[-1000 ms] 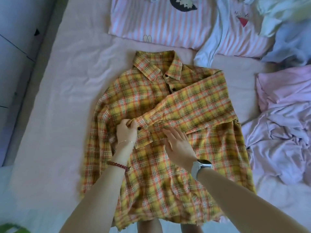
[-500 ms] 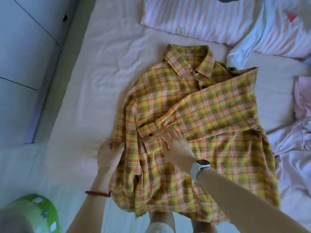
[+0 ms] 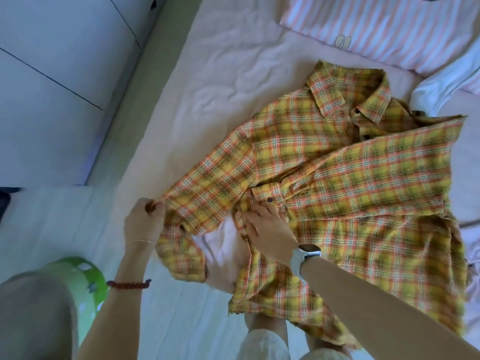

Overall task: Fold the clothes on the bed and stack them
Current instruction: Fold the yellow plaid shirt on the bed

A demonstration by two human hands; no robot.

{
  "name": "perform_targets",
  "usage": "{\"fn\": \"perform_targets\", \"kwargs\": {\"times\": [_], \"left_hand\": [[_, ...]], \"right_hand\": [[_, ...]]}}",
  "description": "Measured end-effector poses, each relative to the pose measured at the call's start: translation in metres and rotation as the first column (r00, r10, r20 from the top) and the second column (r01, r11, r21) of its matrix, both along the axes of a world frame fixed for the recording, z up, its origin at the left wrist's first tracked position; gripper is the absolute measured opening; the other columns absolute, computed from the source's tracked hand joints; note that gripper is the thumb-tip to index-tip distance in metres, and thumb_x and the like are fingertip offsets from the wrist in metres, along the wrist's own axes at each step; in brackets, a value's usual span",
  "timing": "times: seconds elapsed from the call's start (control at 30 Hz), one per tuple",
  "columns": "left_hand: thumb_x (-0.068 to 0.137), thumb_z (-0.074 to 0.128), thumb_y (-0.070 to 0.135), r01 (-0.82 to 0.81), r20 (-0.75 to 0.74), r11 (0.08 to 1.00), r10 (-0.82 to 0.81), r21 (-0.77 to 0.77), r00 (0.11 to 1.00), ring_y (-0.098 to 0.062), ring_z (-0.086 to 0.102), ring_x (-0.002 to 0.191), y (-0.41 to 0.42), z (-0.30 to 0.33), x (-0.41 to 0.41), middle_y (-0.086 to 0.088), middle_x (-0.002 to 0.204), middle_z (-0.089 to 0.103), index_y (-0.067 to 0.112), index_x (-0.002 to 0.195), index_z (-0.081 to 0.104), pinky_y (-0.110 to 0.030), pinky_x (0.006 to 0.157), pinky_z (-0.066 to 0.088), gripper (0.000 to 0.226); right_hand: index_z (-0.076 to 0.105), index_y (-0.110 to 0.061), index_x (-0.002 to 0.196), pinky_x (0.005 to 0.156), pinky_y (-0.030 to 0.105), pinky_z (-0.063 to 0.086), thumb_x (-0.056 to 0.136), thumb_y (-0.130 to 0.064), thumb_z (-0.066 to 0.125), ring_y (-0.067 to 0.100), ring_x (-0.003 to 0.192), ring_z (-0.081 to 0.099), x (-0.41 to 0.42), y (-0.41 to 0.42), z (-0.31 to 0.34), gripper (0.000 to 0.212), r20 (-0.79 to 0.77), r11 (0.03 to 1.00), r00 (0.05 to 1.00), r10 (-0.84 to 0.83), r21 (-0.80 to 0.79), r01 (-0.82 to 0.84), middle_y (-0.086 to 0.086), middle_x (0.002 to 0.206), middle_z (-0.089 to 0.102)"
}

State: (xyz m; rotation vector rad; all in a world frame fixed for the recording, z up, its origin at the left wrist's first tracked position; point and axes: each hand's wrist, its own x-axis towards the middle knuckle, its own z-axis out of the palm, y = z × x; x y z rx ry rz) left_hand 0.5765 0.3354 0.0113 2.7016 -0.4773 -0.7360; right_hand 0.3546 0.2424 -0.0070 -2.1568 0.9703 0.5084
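On the bed (image 3: 233, 81): plaid shirt (image 3: 363, 203)
Left hand (image 3: 142, 224): pinching the sleeve (image 3: 207, 193), pulled outward
Right hand (image 3: 270, 229): fingers straight, pressing the shirt beside the cuff (image 3: 270, 197)

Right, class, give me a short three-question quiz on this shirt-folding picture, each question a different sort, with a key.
1. True or false: the left hand grips the left sleeve of the plaid shirt.
2. Multiple choice: the right hand is
A. lifting the collar
B. flat on the shirt just below the buttoned cuff
C. holding the striped pillow
3. Fill in: the other sleeve lies folded ____ the shirt's front.

Key: 1 true; 2 B; 3 across.
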Motion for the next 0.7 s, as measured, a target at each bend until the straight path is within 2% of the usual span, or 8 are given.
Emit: {"fn": "perform_targets", "kwargs": {"times": [0.13, 0.23, 0.3, 0.37, 0.43, 0.57, 0.63, 0.7], "left_hand": [[0.085, 0.062, 0.030, 0.212, -0.297, 0.950, -0.276, -0.229, 0.914, -0.020, 0.054, 0.076, -0.004, 0.019, -0.019, 0.005, 0.078, 0.056, 0.015, 0.089, 0.053, -0.018, 0.059, 0.039, 0.018], [0.073, 0.070, 0.044, 0.232, -0.717, 0.913, -0.408, -0.336, 0.566, 0.002, 0.060, 0.087, -0.003, 0.040, -0.057, 0.010, 0.100, 0.063, 0.031, 0.102, 0.053, -0.013, 0.075, 0.048, 0.036], [0.084, 0.066, 0.030, 0.328, -0.838, 0.901, -0.400, -0.284, 0.372, 0.013, 0.054, 0.097, -0.003, 0.047, -0.072, 0.013, 0.112, 0.058, 0.033, 0.108, 0.050, -0.010, 0.086, 0.045, 0.028], [0.091, 0.056, 0.018, 0.348, -0.858, 0.898, -0.389, -0.270, 0.336, 0.013, 0.057, 0.094, -0.008, 0.049, -0.066, 0.020, 0.103, 0.062, 0.034, 0.099, 0.056, -0.011, 0.084, 0.046, 0.018], [0.092, 0.052, 0.015, 0.332, -0.827, 0.897, -0.411, -0.291, 0.384, 0.010, 0.060, 0.091, -0.014, 0.049, -0.054, 0.028, 0.092, 0.067, 0.035, 0.096, 0.060, -0.015, 0.081, 0.047, 0.022], [0.093, 0.052, 0.010, 0.448, -0.390, 0.839, -0.542, -0.309, 0.745, -0.007, 0.052, 0.113, -0.039, 0.031, -0.034, 0.009, 0.114, 0.061, 0.022, 0.119, 0.057, -0.031, 0.101, 0.039, 0.029], [0.092, 0.050, 0.012, 0.634, -0.129, 0.686, -0.708, -0.358, 0.694, -0.018, 0.038, 0.129, -0.065, 0.022, -0.037, -0.004, 0.137, 0.046, 0.016, 0.136, 0.043, -0.042, 0.111, 0.028, 0.044], [0.092, 0.053, 0.018, 0.831, -0.037, 0.469, -0.876, -0.299, 0.481, -0.027, 0.016, 0.140, -0.099, 0.016, -0.053, -0.002, 0.151, 0.025, 0.023, 0.143, 0.031, -0.044, 0.116, 0.008, 0.056]], "right_hand": [[0.058, -0.018, 0.117, 0.072, 0.021, 0.052, 0.099, -0.023, 0.041, 0.017, 0.084, 0.060, 0.024, -0.006, 0.028, 0.026, 0.156, 0.729, 0.765, -0.625, 0.467, 0.500, 0.005, 0.104, 0.062], [0.059, -0.020, 0.109, 0.079, 0.033, 0.053, 0.095, -0.039, 0.047, 0.019, 0.088, 0.061, 0.029, -0.020, 0.035, 0.026, -0.041, 0.351, 0.545, -0.838, 0.724, 0.594, 0.007, 0.098, 0.065], [0.059, -0.016, 0.110, 0.076, 0.029, 0.052, 0.091, -0.045, 0.051, 0.015, 0.087, 0.058, 0.025, -0.029, 0.032, 0.035, -0.113, 0.336, 0.579, -0.807, 0.720, 0.608, 0.002, 0.095, 0.062], [0.060, -0.012, 0.107, 0.076, 0.029, 0.052, 0.090, -0.038, 0.056, 0.014, 0.082, 0.058, 0.022, -0.029, 0.028, 0.032, -0.142, 0.451, 0.702, -0.698, 0.675, 0.584, 0.002, 0.091, 0.061], [0.058, -0.010, 0.086, 0.081, 0.033, 0.053, 0.092, -0.025, 0.057, 0.014, 0.076, 0.058, 0.019, -0.024, 0.025, 0.016, -0.159, 0.492, 0.742, -0.652, 0.656, 0.573, 0.003, 0.081, 0.060], [0.045, -0.009, 0.073, 0.060, 0.020, 0.049, 0.097, -0.017, 0.047, 0.014, 0.059, 0.044, 0.004, -0.015, 0.025, 0.025, -0.144, 0.421, 0.642, -0.753, 0.645, 0.638, 0.005, 0.068, 0.047], [0.036, -0.011, 0.068, 0.050, 0.021, 0.035, 0.098, -0.016, 0.045, 0.013, 0.051, 0.031, -0.009, -0.011, 0.027, 0.032, -0.117, 0.404, 0.605, -0.788, 0.643, 0.651, -0.001, 0.059, 0.033], [0.035, -0.010, 0.070, 0.051, 0.028, 0.028, 0.098, -0.017, 0.044, 0.013, 0.050, 0.026, -0.022, -0.007, 0.026, 0.030, -0.098, 0.413, 0.594, -0.799, 0.629, 0.659, -0.001, 0.057, 0.029]]}}
